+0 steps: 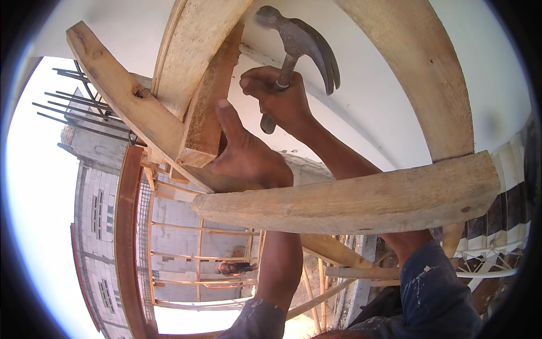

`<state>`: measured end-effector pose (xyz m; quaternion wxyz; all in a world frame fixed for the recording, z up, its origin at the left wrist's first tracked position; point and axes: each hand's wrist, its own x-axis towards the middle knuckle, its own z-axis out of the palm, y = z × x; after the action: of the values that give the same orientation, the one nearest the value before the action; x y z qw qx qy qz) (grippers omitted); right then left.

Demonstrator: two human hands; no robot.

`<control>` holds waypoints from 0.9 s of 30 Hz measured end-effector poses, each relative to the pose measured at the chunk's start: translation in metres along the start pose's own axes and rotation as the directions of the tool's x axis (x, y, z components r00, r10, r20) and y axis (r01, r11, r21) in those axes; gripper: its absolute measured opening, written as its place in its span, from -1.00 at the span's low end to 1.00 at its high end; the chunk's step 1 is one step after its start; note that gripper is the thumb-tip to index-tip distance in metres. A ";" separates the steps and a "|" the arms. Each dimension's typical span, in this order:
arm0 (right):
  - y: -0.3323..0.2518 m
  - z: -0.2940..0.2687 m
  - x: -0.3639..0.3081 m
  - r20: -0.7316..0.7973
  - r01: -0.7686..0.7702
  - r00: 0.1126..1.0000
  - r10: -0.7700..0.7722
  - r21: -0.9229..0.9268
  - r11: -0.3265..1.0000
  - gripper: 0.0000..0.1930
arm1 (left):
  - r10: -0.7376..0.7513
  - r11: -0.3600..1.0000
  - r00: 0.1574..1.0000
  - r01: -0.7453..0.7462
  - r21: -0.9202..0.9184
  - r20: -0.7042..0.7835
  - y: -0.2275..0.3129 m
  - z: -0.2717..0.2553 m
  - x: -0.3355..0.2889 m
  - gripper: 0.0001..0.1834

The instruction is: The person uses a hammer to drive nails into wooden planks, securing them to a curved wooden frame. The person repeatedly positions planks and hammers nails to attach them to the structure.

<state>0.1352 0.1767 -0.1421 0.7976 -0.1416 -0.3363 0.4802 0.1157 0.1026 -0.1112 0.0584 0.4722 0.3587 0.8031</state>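
My right hand [282, 101] is closed round the handle of a claw hammer [299, 39]. The steel head points up and the claw curves down to the right. Lower and to the left, my left hand [248, 152] grips the end of a squared wooden beam [209, 107], thumb along its side and the other fingers mostly hidden. Beside this beam runs a paler timber [192, 51], and a long plank [121, 90] slants past its lower end. A thick wooden bar [350, 200] crosses in front of both my forearms.
A curved-looking timber [420, 68] comes down at the right to meet the bar. Steel rods [84, 110] jut out at the left, above a rust-brown beam [129, 237]. Far below, a person [236, 267] is near pole scaffolding [199, 254] and a grey block wall [99, 209].
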 end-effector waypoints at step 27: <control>-0.018 0.000 -0.027 0.086 -0.286 0.954 0.288 -0.032 0.958 -0.78 | -0.167 0.985 0.986 0.166 0.044 0.013 0.002 -0.010 0.001 -0.60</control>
<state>0.1384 0.1441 -0.1429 0.7023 -0.1750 -0.3521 0.5935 0.1071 0.0962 -0.1121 0.1184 0.4484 0.4135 0.7835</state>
